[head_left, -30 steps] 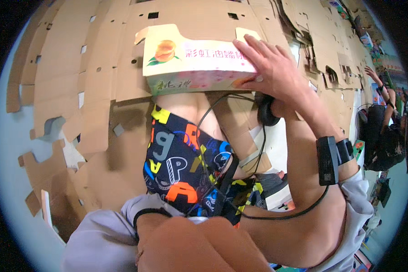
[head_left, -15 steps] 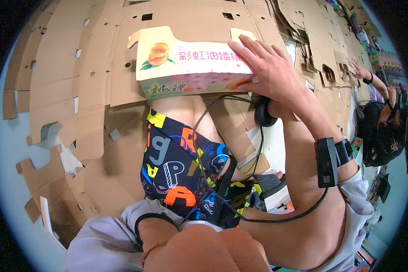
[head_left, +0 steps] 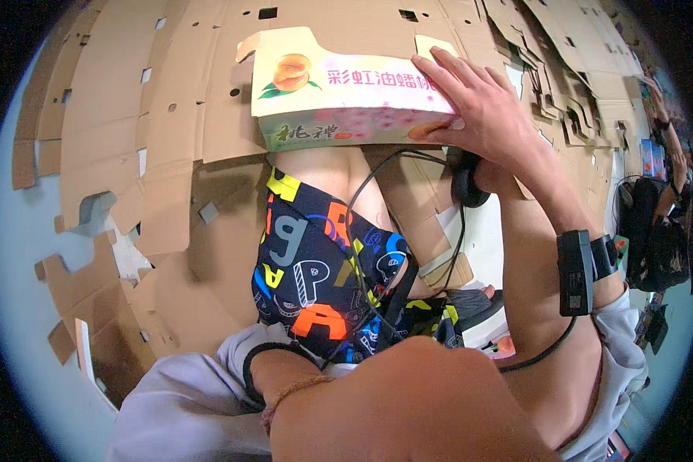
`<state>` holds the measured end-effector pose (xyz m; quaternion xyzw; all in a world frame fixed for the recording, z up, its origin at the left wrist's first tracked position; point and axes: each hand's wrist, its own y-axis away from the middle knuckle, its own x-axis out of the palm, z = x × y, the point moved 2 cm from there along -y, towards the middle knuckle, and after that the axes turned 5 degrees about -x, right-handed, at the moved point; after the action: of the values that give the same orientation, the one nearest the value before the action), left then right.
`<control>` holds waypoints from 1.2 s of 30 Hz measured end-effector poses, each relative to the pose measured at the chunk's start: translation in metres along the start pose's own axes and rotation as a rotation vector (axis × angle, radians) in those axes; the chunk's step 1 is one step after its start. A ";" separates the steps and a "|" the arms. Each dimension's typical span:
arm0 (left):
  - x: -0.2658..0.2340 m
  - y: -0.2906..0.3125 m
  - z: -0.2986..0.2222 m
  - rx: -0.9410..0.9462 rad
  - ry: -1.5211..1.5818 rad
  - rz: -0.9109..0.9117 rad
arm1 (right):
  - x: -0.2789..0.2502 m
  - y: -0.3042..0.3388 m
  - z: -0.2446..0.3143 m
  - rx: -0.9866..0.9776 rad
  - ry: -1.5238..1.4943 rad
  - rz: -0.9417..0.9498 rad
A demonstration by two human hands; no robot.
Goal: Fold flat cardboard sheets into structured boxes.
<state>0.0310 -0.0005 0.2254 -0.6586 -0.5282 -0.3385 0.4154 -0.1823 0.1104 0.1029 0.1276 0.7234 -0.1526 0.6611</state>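
A yellow and pink printed carton (head_left: 362, 85) with a peach picture lies across my lower legs, over flattened cardboard. One upright flap edge of it is cut in a curve. My right hand (head_left: 485, 100) grips its right end, fingers spread over the upper face and thumb against the near face. Close below the view, my left hand (head_left: 416, 400) is large and crosses in front of my body, past a braided cord bracelet (head_left: 296, 393). Its fingers are hidden, and nothing shows in it.
Flattened cardboard sheets (head_left: 100, 115) with slots cover the floor. A black cable (head_left: 354, 200) runs over my shorts. A black device (head_left: 575, 273) is strapped to my right forearm. At far right, another person's arm (head_left: 674, 150) reaches near a dark bag.
The whole view has shifted, so the carton and my right hand sit a little higher and further right. My left hand has moved right and fills more of the lower edge. The right-hand grip stays the same.
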 end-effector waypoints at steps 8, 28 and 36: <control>0.004 -0.004 0.009 -0.091 0.103 0.004 | 0.000 -0.001 0.002 -0.010 -0.033 0.008; -0.037 -0.014 -0.001 -0.208 0.293 -0.027 | -0.010 0.000 0.004 0.040 -0.049 0.071; -0.084 -0.013 0.005 -0.293 -0.752 -0.050 | -0.007 0.001 0.001 0.012 -0.033 0.017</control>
<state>0.0008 -0.0291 0.1513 -0.7757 -0.6055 -0.1554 0.0866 -0.1800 0.1106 0.1099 0.1354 0.7103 -0.1534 0.6735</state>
